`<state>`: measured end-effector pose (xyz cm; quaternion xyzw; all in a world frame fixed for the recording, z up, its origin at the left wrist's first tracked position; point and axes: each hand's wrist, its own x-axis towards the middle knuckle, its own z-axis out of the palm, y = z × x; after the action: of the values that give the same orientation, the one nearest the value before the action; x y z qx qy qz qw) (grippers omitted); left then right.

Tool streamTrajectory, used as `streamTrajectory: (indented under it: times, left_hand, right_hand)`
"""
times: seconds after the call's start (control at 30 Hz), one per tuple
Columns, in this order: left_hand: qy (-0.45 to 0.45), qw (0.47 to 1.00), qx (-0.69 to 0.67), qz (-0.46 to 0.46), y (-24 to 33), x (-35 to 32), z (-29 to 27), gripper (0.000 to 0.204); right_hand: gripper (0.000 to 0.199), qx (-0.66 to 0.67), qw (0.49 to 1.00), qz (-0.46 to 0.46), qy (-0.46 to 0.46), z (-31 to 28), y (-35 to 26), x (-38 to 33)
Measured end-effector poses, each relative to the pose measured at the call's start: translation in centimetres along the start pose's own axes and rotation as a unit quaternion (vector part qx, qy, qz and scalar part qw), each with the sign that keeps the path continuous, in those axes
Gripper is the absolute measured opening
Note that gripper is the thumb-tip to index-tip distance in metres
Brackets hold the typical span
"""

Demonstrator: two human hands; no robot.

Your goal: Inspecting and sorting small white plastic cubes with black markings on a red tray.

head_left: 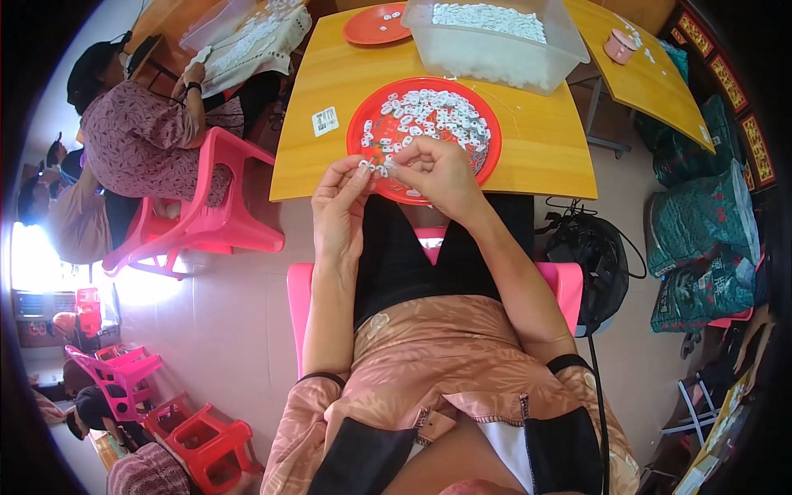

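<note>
A round red tray (358, 124) lies near the table's front edge, with many small white pieces (450, 111) spread over it, each with dark spots or holes. Above its near rim my two hands almost meet. My left hand (340, 194) pinches a small white piece (364, 165) between thumb and fingertips. Opposite it, my right hand (441, 177) is closed in a pinch on another white piece (391, 166). A further white bit shows between the fingertips. Whether the pieces are joined is too small to tell.
Behind the tray stands a clear plastic bin (495, 70) full of white pieces. Beside it is a red plate (375, 26). A white label (325, 121) lies on the yellow table (297, 169). A person (148, 136) sits at left by a pink chair (239, 198); green sacks (701, 231) stand at right.
</note>
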<state>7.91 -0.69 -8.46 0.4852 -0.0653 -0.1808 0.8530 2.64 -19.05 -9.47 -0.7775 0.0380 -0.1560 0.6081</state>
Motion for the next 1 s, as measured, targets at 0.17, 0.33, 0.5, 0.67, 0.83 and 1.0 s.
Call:
streamTrajectory:
  times: [0.17,0.33,0.5,0.67,0.83,1.0]
  left_hand:
    - [-0.013,1.0,-0.019,-0.01,0.0,-0.9,1.2,0.02]
    - [-0.021,0.999,-0.026,-0.007,0.6,-1.9,2.8,0.019]
    - [0.005,0.994,0.023,0.11,1.5,-2.5,3.6,0.019]
    - [-0.01,0.987,0.069,0.145,1.5,-3.4,4.4,0.02]
    - [-0.013,0.991,0.048,0.121,0.9,-3.7,5.1,0.02]
    - [-0.008,0.997,-0.007,0.078,0.8,-3.7,5.5,0.02]
  right_hand:
    - [0.015,0.229,0.973,0.035,-0.01,-0.9,-1.9,-1.3]
    - [0.02,0.232,0.972,0.015,0.011,-1.2,-3.0,-1.9]
    - [0.018,0.223,0.974,-0.023,0.031,-1.5,-4.1,-2.4]
    - [0.023,0.227,0.973,-0.018,0.036,-1.1,-5.0,-2.8]
    - [0.028,0.276,0.959,0.015,0.053,-1.5,-5.3,-2.8]
    - [0.02,0.296,0.951,0.053,0.07,-1.4,-5.8,-3.2]
